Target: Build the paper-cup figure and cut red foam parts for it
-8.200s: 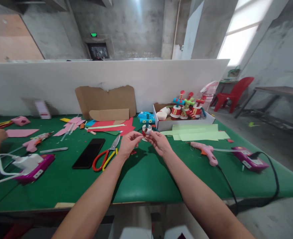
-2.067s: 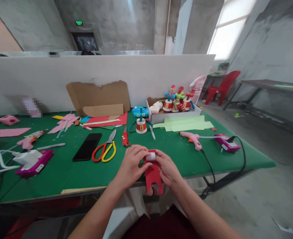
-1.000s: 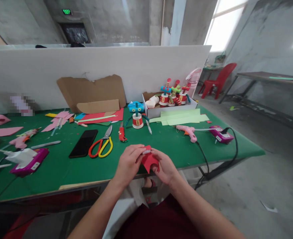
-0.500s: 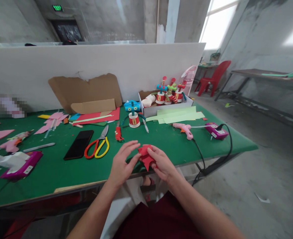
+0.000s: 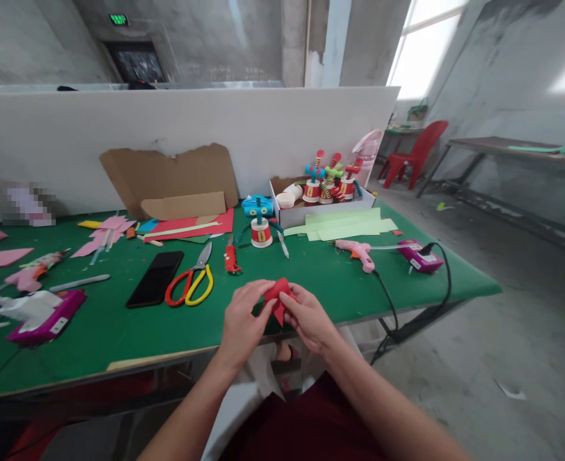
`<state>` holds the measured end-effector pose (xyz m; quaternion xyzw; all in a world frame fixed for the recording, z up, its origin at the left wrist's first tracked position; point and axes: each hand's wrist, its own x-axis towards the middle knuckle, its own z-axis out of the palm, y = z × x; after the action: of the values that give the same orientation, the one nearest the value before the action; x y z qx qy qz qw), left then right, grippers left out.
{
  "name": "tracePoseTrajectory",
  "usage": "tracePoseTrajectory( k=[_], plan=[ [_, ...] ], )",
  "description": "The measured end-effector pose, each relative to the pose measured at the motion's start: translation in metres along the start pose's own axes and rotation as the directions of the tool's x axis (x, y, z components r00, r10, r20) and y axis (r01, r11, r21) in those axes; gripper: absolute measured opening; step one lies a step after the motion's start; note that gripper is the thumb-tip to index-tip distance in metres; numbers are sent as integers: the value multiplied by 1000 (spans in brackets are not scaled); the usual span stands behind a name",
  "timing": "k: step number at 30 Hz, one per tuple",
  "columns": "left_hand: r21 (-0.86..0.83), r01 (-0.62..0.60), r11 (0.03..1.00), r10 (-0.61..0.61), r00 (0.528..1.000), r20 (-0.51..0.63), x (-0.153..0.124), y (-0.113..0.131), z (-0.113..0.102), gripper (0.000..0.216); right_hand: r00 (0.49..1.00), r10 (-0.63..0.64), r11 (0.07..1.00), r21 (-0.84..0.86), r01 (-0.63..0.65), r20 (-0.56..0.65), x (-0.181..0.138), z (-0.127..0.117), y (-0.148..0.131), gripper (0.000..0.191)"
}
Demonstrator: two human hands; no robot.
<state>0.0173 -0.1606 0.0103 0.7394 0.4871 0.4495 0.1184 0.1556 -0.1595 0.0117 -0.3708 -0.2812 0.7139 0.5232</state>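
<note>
My left hand (image 5: 243,318) and my right hand (image 5: 310,316) meet over the near edge of the green table (image 5: 119,326). Both pinch a small piece of red paper (image 5: 277,298) that is curled between the fingertips. Whether anything lies inside the paper is hidden. Beyond the hands stands a small red-and-white craft figure with coiled arms (image 5: 261,232), and a red utility knife (image 5: 229,258) lies to its left.
Red-and-yellow scissors (image 5: 190,283) and a black phone (image 5: 155,286) lie left of the hands. A pink glue gun (image 5: 357,253) and a purple power strip (image 5: 419,255) with black cables sit to the right. A white box of finished figures (image 5: 323,195), green sheets (image 5: 344,224) and cardboard (image 5: 167,179) stand behind.
Earlier the hands wrapped the red paper round a small white roll; now the paper is bunched tighter, the white roll is out of sight, and my left fingers have closed on it again.
</note>
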Motion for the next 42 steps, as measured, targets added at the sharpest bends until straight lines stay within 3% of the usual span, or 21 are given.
tracePoseTrajectory(
  k=[5, 14, 23, 33, 37, 42],
  plan=[
    [147, -175, 973, 189, 978, -87, -6, -7, 9, 25, 1000, -15, 998, 62, 14, 21, -2, 2, 2, 35],
    [299, -328, 896, 339, 941, 14, -12, -14, 9, 36, 1000, -5, 994, 113, 3, 19, -1, -3, 0, 31],
    [346, -299, 889, 336, 940, -52, -15, -19, 19, 41, 997, 28, 992, 122, -20, -70, 4, -1, 3, 37],
    [486, -270, 831, 364, 925, -109, -13, -8, 32, 41, 988, -33, 992, 117, 51, -149, 9, 3, 7, 39],
    [418, -222, 881, 286, 953, -98, -12, -4, 37, 37, 990, -45, 993, 101, 59, -135, 11, 3, 9, 37],
    [293, -180, 939, 206, 977, -60, -14, 1, 38, 46, 989, -82, 990, 102, 94, -120, 7, 7, 8, 34]
  ],
)
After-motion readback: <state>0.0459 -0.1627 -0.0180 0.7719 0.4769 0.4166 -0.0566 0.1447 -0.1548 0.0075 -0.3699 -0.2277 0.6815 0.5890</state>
